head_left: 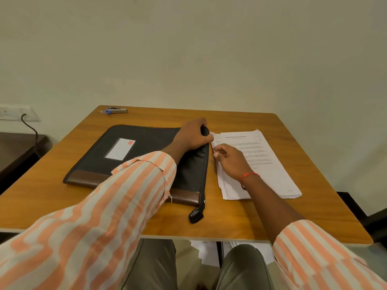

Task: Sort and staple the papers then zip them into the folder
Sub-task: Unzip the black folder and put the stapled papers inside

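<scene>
From the head view I have the left hand (pixel 193 136) curled over the far right corner of the folder (pixel 146 151), fingers wrapped round the zip edge, just above the middle of the frame. The right hand (pixel 229 161) sits immediately to its right, thumb and fingertips pinching the left edge of the papers (pixel 268 164), which lie flat in a stack just beside the folder on the right half of the table (pixel 240 222).

I read this as the start of loading: one hand steadying the folder's mouth while the other gathers the stack. I can't tell whether the zip is open along that edge, nor whether the sheets are stapled. The top left corner of the stack looks slightly ruffled, but it's too small to judge. The stapler (pixel 116 110) lies well apart at the upper left of the table.

To do this well, I'd pinch the whole thickness, not only the top sheets, since the near edges are fanned and loose pages would slide off. I'd square the stack against the table first. The left hand should lift the upper flap, not press it shut, so the stack's edge can slip in cleanly. The black zip tab (pixel 195 215) hangs off the near corner, lower centre, and I'd keep the sleeve from dragging it. Some loose sheets (pixel 204 251) show below the table edge, perhaps fallen and worth checking
</scene>
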